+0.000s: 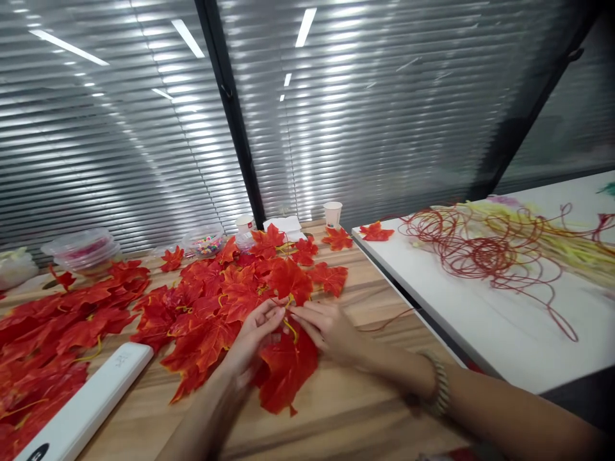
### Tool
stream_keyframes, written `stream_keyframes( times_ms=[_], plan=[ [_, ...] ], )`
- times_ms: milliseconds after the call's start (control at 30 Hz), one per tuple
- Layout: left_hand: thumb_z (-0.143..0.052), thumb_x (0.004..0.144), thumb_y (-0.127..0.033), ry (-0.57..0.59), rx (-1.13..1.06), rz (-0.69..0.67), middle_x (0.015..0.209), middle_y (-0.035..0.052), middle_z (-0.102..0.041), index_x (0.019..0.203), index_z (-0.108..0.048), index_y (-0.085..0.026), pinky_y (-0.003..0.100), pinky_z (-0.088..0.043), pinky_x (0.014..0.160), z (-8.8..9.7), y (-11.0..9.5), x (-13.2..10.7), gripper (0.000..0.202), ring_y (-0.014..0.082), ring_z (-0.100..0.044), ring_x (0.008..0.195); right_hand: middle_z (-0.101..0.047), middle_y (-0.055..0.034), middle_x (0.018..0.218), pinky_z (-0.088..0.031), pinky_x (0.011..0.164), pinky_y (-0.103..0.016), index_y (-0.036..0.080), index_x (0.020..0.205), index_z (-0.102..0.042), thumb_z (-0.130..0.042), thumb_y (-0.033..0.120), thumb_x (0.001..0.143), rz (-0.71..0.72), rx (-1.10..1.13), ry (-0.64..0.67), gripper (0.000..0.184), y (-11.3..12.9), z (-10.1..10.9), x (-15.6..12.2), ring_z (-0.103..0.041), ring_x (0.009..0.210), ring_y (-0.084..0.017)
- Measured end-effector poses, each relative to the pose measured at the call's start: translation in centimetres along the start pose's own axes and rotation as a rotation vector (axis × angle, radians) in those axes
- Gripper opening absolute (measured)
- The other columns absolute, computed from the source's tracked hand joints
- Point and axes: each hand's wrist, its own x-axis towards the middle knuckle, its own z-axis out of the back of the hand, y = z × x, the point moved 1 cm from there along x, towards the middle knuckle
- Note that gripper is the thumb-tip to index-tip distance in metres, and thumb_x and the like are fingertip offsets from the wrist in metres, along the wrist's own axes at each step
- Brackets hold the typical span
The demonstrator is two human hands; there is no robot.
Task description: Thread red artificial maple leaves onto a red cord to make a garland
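Observation:
My left hand (254,338) and my right hand (328,328) meet over a wooden table (365,410). Both pinch at a red artificial maple leaf (287,370) by its yellow stem (289,328), fingertips nearly touching. A thin red wire (384,322) runs from my right hand toward the white table. A second red leaf (289,280) sits just beyond my fingers. A large heap of red maple leaves (202,307) spreads to the left. A beaded bracelet (439,392) is on my right wrist.
A white table (504,320) on the right carries tangled red wire (480,253) and yellow strands (576,250). A long white box (81,403) lies at the lower left. Plastic tubs (86,251), a bead container (206,243) and paper cups (332,214) stand by the blinds.

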Motion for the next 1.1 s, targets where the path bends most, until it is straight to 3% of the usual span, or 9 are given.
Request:
stream_keyframes(
  times_ms=[133, 233, 333, 433, 600, 667, 800, 933, 1100],
  plan=[
    [-0.07, 0.06, -0.032, 0.035, 0.056, -0.069, 0.07, 0.0003, -0.06, 0.073, -0.061, -0.017, 0.021, -0.042, 0.056, 0.5, -0.1, -0.2, 0.021, 0.0117, -0.053, 0.058, -0.061, -0.0057, 0.073, -0.039, 0.058, -0.023, 0.014, 0.092, -0.058, -0.035, 0.017, 0.087, 0.076, -0.119, 0.002, 0.023, 0.3, 0.0, 0.1, -0.054, 0.064, -0.013],
    [-0.069, 0.06, -0.035, 0.039, 0.2, -0.229, 0.067, 0.0019, -0.06, 0.067, -0.063, -0.019, 0.025, -0.043, 0.062, 0.0, -1.1, -1.1, 0.018, 0.0163, -0.055, 0.064, -0.059, -0.0049, 0.064, -0.038, 0.056, -0.024, 0.014, 0.08, -0.059, -0.035, 0.017, 0.086, 0.11, -0.162, -0.02, 0.025, 1.0, -0.3, 0.0, -0.052, 0.057, -0.013],
    [-0.058, 0.071, -0.036, 0.004, 0.448, -0.425, 0.068, 0.0031, -0.059, 0.062, -0.064, -0.019, 0.025, -0.041, 0.064, -1.4, -3.5, -2.5, 0.021, 0.0166, -0.053, 0.066, -0.06, -0.0068, 0.066, -0.04, 0.06, -0.026, 0.014, 0.085, -0.059, -0.034, 0.019, 0.087, 0.147, -0.179, -0.057, 0.026, 1.4, -0.6, -0.1, -0.054, 0.061, -0.015],
    [-0.055, 0.073, -0.04, -0.107, 0.567, -0.519, 0.065, 0.002, -0.057, 0.061, -0.063, -0.017, 0.022, -0.039, 0.059, -2.4, -7.2, -3.2, 0.027, 0.0137, -0.051, 0.061, -0.062, -0.0079, 0.072, -0.041, 0.061, -0.026, 0.013, 0.1, -0.056, -0.034, 0.021, 0.087, 0.107, -0.209, -0.094, 0.026, 1.3, -0.2, 0.1, -0.056, 0.063, -0.015],
    [-0.06, 0.064, -0.051, -0.217, 0.541, -0.446, 0.055, 0.0004, -0.056, 0.065, -0.055, -0.014, 0.02, -0.04, 0.051, -1.8, -15.1, -2.5, 0.038, 0.0114, -0.053, 0.051, -0.064, -0.0088, 0.081, -0.04, 0.058, -0.023, 0.012, 0.112, -0.049, -0.032, 0.019, 0.088, 0.041, -0.252, -0.11, 0.03, 0.9, 1.8, 1.3, -0.057, 0.065, -0.014],
    [-0.055, 0.068, -0.052, -0.238, 0.567, -0.438, 0.051, -0.0018, -0.054, 0.066, -0.05, -0.013, 0.018, -0.038, 0.05, -1.3, -18.3, -2.6, 0.039, 0.0087, -0.051, 0.046, -0.063, -0.0101, 0.084, -0.041, 0.06, -0.025, 0.01, 0.111, -0.05, -0.033, 0.015, 0.087, 0.056, -0.3, -0.087, 0.03, 1.1, 2.4, 1.7, -0.058, 0.069, -0.016],
    [-0.036, 0.084, -0.04, -0.274, 0.651, -0.542, 0.052, -0.0067, -0.052, 0.073, -0.044, -0.009, 0.018, -0.038, 0.06, -0.9, -23.4, -3.9, 0.034, 0.0033, -0.053, 0.052, -0.064, -0.0108, 0.085, -0.042, 0.062, -0.025, 0.009, 0.111, -0.051, -0.034, 0.014, 0.087, 0.093, -0.278, -0.081, 0.03, 1.6, 2.9, 2.0, -0.058, 0.072, -0.017],
    [-0.029, 0.087, -0.031, -0.29, 0.674, -0.562, 0.054, -0.0085, -0.048, 0.076, -0.042, -0.006, 0.02, -0.036, 0.064, -0.9, -25.9, -5.3, 0.03, 0.0001, -0.052, 0.052, -0.064, -0.0106, 0.088, -0.042, 0.063, -0.025, 0.011, 0.105, -0.055, -0.035, 0.019, 0.088, 0.072, -0.066, -0.129, 0.027, 1.9, 3.6, 2.1, -0.06, 0.07, -0.016],
    [-0.036, 0.086, -0.031, -0.205, 0.699, -0.438, 0.056, -0.0021, -0.053, 0.073, -0.045, -0.012, 0.018, -0.04, 0.051, -2.4, -27.0, -5.6, 0.025, 0.0068, -0.054, 0.048, -0.064, -0.0048, 0.079, -0.042, 0.062, -0.023, 0.015, 0.095, -0.059, -0.039, 0.029, 0.087, -0.033, 0.329, -0.024, 0.026, 3.6, 5.3, 3.9, -0.058, 0.068, -0.013]
  ],
)
